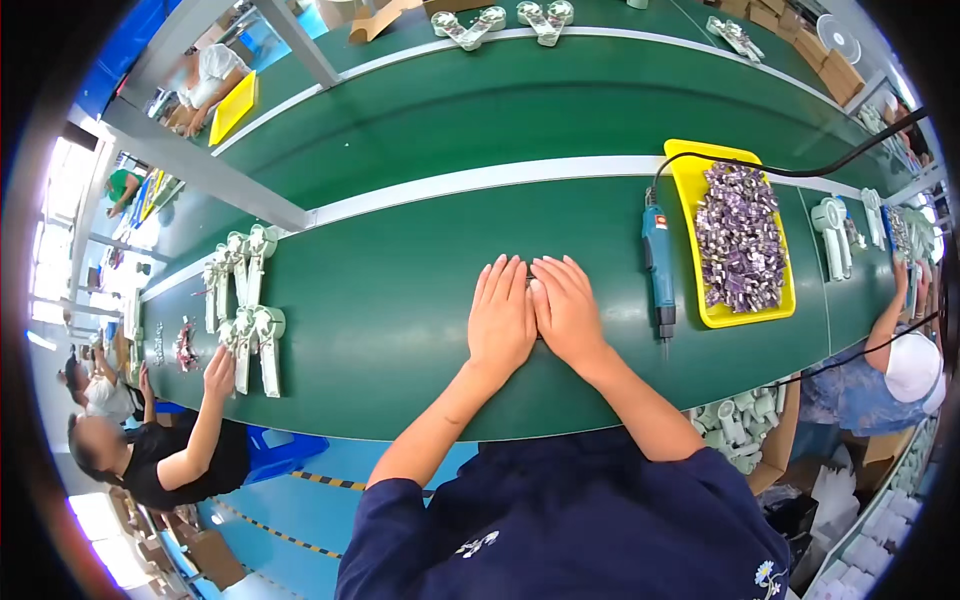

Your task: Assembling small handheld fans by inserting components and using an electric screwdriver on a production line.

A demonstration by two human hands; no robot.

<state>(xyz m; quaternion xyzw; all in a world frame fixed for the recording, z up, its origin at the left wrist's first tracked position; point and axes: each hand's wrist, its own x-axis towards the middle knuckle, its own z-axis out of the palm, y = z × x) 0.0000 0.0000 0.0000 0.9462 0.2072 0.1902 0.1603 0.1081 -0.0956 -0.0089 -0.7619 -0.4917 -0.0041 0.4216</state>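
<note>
My left hand (503,318) and my right hand (567,312) lie flat, side by side, on the green work surface (400,300). Both are palm down with straight fingers, and their thumb sides meet in the middle. Neither hand is seen holding anything; a short dark line shows between them, and I cannot tell what it is. To the right of my right hand, a teal electric screwdriver (658,258) lies with its bit toward me. Beyond it, a yellow tray (750,318) is heaped with small silvery-purple metal parts (742,240).
Pale green handheld-fan-shaped housings (265,335) stand at left, where a co-worker's hand (218,370) touches them. More housings (833,240) lie at right near another person (900,365). A black cable (830,172) arches over the tray. A carton of housings (740,425) sits below the right edge.
</note>
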